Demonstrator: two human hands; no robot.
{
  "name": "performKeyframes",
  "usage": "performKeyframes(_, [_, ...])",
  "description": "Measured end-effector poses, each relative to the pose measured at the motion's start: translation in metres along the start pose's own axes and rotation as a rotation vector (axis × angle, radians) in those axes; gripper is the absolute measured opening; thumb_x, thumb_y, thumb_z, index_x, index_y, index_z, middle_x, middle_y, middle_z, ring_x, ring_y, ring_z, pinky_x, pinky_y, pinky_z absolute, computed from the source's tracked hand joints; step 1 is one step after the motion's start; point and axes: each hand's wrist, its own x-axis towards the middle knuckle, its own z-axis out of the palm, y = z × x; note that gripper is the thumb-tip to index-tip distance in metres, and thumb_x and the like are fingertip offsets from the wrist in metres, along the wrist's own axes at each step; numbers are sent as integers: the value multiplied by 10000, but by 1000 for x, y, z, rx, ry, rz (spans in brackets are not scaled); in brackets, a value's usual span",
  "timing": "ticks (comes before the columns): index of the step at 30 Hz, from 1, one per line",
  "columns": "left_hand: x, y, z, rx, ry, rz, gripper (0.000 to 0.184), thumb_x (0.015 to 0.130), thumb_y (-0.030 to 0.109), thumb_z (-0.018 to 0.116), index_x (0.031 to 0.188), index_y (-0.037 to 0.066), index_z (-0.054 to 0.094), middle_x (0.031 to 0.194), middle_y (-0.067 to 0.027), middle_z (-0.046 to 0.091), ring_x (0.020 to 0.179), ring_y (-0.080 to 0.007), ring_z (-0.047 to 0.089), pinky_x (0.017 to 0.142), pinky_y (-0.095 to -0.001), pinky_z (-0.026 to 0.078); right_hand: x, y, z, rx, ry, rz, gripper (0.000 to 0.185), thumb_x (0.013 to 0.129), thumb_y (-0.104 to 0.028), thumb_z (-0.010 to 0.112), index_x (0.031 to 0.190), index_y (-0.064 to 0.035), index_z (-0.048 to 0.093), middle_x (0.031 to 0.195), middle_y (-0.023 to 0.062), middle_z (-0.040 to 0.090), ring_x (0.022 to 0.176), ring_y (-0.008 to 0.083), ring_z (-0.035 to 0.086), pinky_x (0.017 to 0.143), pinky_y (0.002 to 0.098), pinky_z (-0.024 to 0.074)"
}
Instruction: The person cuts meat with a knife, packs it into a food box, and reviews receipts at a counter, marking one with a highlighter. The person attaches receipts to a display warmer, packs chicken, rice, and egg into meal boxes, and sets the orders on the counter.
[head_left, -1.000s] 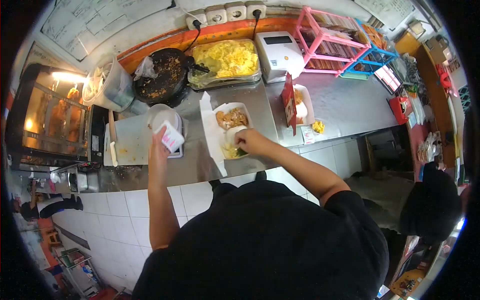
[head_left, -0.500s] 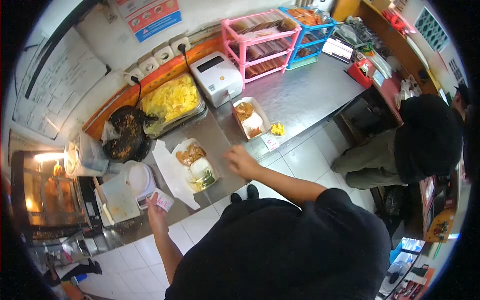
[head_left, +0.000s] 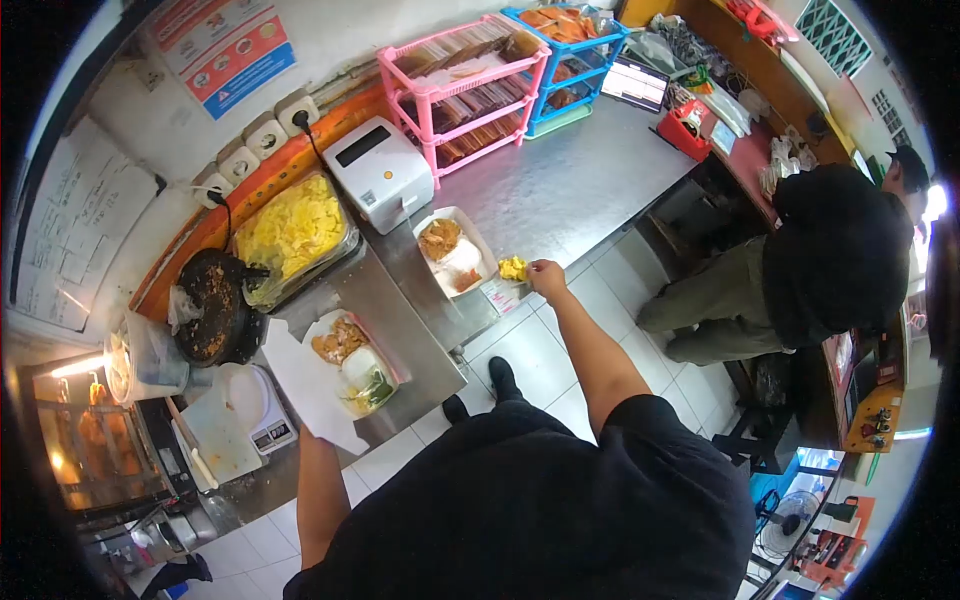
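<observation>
My right hand (head_left: 545, 277) pinches the edge of a small yellow food piece (head_left: 513, 268) at the counter's front edge, beside a printed slip (head_left: 501, 295). Just left of it, an open box (head_left: 432, 232) holds fried food, rice and a reddish portion. My left hand is hidden behind the raised white lid (head_left: 312, 385) of a nearer box; only the forearm shows. In that box lie fried food (head_left: 338, 341), rice (head_left: 363, 367) and greens. A white scale (head_left: 270, 432) with a round plate sits left of the lid.
A white printer (head_left: 377, 175), pink rack (head_left: 470, 85) and blue rack (head_left: 575, 70) line the wall. A tray of yellow food (head_left: 292, 232), a black pan (head_left: 212, 305), a cutting board (head_left: 222, 450) with a knife, and a lit cabinet are left. Another person (head_left: 840, 265) stands right.
The view has swung right. My right hand has left the nearer box and reached the yellow piece. My left hand, earlier holding a white printed packet, has gone behind the lid.
</observation>
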Motion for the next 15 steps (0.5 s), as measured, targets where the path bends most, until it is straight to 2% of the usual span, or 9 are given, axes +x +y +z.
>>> performKeyframes(2, [-2,-2,-5,8,4,-1,677,941,574,291,1329,34,415,1282,-73,507,1210,-223,452,1020,-368,335,13,5,5,63,-72,-44,255,811,-202,647,974,-9,681,779,114,682,626,174,634,583,298,503])
performKeyframes(3, [-4,-3,-9,14,9,1,677,940,575,290,1328,35,415,1282,-73,507,1210,-223,452,1020,-367,335,15,6,0,64,-35,-53,204,828,-157,625,962,-16,686,711,84,667,544,131,598,512,277,476])
performKeyframes(4, [-8,-4,-12,16,15,4,677,940,576,290,1328,35,416,1281,-73,508,1209,-223,452,1020,-366,335,23,10,-4,63,-42,-48,204,828,-157,625,962,-16,686,711,84,667,544,131,598,512,277,476])
performKeyframes(6, [-17,-7,-19,25,38,16,678,940,577,289,1328,37,417,1280,-74,509,1208,-222,452,1020,-365,334,45,23,-16,145,24,12,209,769,-218,600,871,-78,716,782,171,669,730,300,656,690,364,511])
performKeyframes(10, [-45,-4,-29,32,94,70,679,938,580,287,1327,40,418,1278,-75,511,1207,-222,453,1020,-363,333,98,56,-55,207,82,14,240,797,-253,613,889,-52,706,769,161,675,727,273,667,676,356,509])
performKeyframes(12, [-67,-2,-35,45,137,104,679,938,582,286,1326,41,419,1277,-75,512,1206,-221,454,1020,-361,333,133,80,-71,179,81,52,300,797,-271,641,1000,-53,679,862,162,675,766,272,657,699,355,503])
performKeyframes(14, [-87,-2,-34,86,212,140,680,937,583,286,1326,42,420,1276,-76,513,1206,-221,454,1020,-360,332,142,67,-94,-178,414,-124,377,811,-258,647,1128,-57,616,955,160,642,787,264,636,712,361,494])
performKeyframes(15, [-96,-1,-26,113,267,157,686,936,588,282,1326,41,419,1276,-76,513,1205,-221,454,1020,-361,331,141,49,-106,-108,434,-146,359,828,-223,635,1141,-50,600,961,144,629,760,221,621,676,321,487])
